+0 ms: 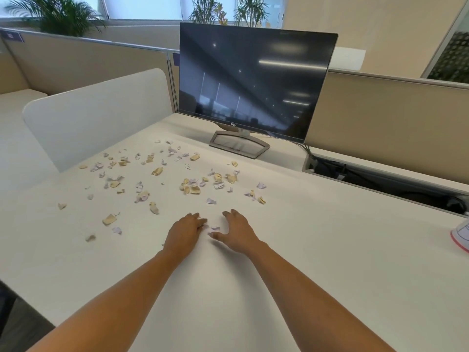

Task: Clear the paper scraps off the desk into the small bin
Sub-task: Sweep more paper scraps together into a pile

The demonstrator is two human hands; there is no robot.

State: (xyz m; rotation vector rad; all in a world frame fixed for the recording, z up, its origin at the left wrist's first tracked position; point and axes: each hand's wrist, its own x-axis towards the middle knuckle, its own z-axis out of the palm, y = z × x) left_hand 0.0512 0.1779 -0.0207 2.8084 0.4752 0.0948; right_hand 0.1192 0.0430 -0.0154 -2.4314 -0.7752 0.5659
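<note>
Several tan and pale lilac paper scraps [190,188] lie scattered over the white desk [317,250], from the left side to the middle. My left hand [184,233] and my right hand [237,231] lie side by side on the desk near its middle, fingers pointing away from me. A few small lilac scraps [213,228] sit between the two hands, at the fingertips of the left one. My right hand is spread with its thumb out toward the left. A white object with a pink rim [460,236], cut off at the right edge, may be the small bin.
A dark monitor [253,82] on a grey stand [238,144] stands at the back of the desk. A white divider panel [96,118] borders the left side. An open cable trough [385,181] with dark cables runs along the back right.
</note>
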